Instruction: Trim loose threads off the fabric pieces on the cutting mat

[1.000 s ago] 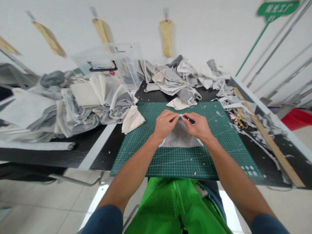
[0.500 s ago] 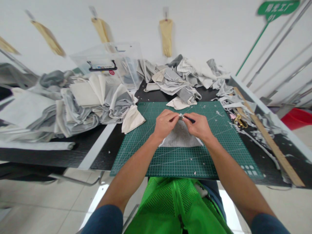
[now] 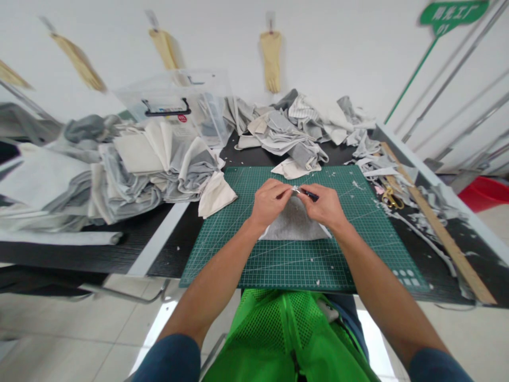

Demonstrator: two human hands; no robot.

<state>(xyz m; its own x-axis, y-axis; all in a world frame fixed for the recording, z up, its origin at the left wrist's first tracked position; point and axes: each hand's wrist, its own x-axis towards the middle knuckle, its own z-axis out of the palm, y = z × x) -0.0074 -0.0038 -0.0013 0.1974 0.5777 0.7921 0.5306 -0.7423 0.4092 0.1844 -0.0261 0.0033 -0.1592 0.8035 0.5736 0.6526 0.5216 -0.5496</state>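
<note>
Hardly any shift: left hand (image 3: 270,204) pinches far edge of grey cloth (image 3: 296,225); right hand (image 3: 326,206) grips dark-handled tool (image 3: 311,195) there. Cloth on green mat (image 3: 294,268), edge work seemingly unfinished; amount left unclear.

Green mat (image 3: 294,265), white grid; gray cloth (image 3: 296,225); yellow gloves (image 3: 271,61); red basin (image 3: 485,193).

Nearer the wearer than the grip sits a bright green vest (image 3: 258,345), its mesh panel (image 3: 300,313) split by a central zip (image 3: 287,318) (the pull looks black). Short dark blue sleeves (image 3: 170,361) flank it, and dark blue cloth (image 3: 350,313) shows right of and below the grip.
</note>
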